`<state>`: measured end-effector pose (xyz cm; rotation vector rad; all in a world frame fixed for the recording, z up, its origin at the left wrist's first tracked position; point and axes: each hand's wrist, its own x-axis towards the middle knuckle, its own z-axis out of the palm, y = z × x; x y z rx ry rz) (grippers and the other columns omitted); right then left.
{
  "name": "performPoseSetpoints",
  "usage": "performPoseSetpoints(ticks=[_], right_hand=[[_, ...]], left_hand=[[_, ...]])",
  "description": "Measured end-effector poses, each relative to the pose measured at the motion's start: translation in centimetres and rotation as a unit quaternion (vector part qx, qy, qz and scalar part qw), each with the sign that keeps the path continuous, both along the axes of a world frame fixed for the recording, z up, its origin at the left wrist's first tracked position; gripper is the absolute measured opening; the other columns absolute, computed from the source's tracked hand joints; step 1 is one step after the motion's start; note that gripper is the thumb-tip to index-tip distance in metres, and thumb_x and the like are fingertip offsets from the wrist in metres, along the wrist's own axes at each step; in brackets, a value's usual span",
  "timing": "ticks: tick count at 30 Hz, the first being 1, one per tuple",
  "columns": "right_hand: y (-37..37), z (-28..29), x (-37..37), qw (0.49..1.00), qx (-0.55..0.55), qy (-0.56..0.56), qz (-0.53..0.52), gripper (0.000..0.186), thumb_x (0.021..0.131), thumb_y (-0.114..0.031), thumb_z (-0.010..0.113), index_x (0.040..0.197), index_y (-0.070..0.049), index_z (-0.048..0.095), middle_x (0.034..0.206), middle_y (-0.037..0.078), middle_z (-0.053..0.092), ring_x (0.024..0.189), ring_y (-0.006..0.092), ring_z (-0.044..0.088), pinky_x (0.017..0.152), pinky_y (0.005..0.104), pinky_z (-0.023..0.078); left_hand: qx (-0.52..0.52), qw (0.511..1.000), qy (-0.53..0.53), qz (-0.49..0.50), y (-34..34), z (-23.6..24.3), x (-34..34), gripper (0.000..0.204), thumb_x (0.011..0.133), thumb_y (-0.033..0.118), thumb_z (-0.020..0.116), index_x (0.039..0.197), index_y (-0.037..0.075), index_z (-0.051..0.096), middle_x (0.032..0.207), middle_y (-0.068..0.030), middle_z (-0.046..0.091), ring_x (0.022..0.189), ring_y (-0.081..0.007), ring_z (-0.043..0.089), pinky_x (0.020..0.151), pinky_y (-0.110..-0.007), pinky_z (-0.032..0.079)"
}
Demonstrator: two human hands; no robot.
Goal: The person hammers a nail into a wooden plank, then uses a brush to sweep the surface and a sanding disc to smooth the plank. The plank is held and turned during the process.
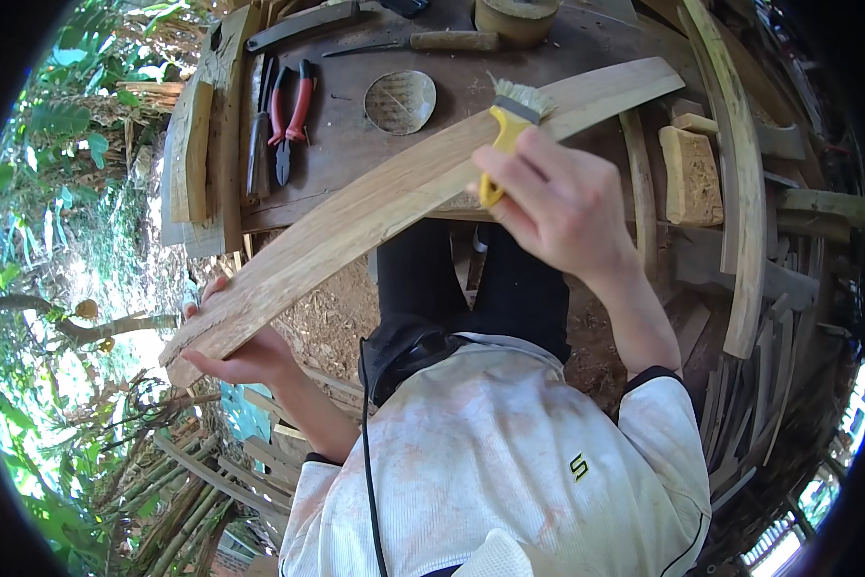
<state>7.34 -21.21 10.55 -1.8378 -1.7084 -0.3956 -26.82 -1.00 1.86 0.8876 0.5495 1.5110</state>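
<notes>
Workbench (605,43), brown-topped, spread across the upper area, tools toward its far side. Next down, long pale-brown wooden plank (384,207), gently curved, lying diagonally: far right end over the bench top, near left end out past the front edge. Resting on the bench edge or just above: cannot tell. Off to the right, long pale curved strip of wood (745,192), apart from both hands.

Left hand (254,358) wrapped around the plank's rough left end, thumb at the near edge, fingertips showing past the opposite edge. Right hand (567,197) closed on yellow-handled flat brush with pale bristles (512,120), held over the plank toward its far end. Bristles at the upper edge; firm contact not certain.

Smaller: red-handled pliers (298,111) flat on the bench, then pale round disc (401,103) just beyond the plank.

Risks, as judged: held at one end only, so could pivot or slide under a hard sideways stroke. With a swing away from the body, could knock the disc. Could also overrun the edge from too long a stroke. Splinters possible at the rough end, from slipping through the grip.
</notes>
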Motion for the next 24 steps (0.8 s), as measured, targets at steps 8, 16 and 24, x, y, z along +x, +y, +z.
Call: performPoseSetpoints(ticks=[8, 16, 24], right_hand=[[-1.6, -0.5, 3.9, 0.988, 0.101, 0.094, -0.062, 0.009, 0.103, -0.021, 0.071, 0.109, -0.014, 0.072, 0.087, 0.001, 0.070, 0.062, 0.0111, 0.064, 0.053, 0.0295, 0.051], [-6.3, -1.4, 9.5, 0.943, 0.130, 0.178, -0.248, 0.022, 0.114, -0.021, 0.056, 0.118, -0.009, 0.073, 0.083, 0.002, 0.070, 0.063, 0.0082, 0.061, 0.058, 0.0240, 0.047], [-5.3, -0.5, 5.0, 0.916, 0.142, 0.365, -0.085, 0.023, 0.114, -0.020, 0.055, 0.117, -0.005, 0.072, 0.082, 0.000, 0.066, 0.062, 0.0061, 0.058, 0.055, 0.0223, 0.045]], left_hand=[[-0.041, 0.999, 0.009, 0.033, -0.6, 0.2, 0.1, 0.055, 0.109, 0.053, 0.042, 0.138, 0.008, 0.055, 0.123, -0.0254, 0.067, 0.125, -0.0364, 0.061, 0.118, -0.056, 0.041], [-0.040, 0.998, 0.020, 0.045, 0.0, -0.3, 0.4, 0.056, 0.109, 0.046, 0.039, 0.146, 0.005, 0.050, 0.126, -0.0270, 0.068, 0.124, -0.0358, 0.063, 0.116, -0.056, 0.043], [-0.014, 0.999, 0.023, 0.039, -0.4, 0.0, 0.0, 0.058, 0.108, 0.049, 0.041, 0.146, 0.006, 0.051, 0.126, -0.0279, 0.067, 0.122, -0.0366, 0.063, 0.114, -0.058, 0.044]])
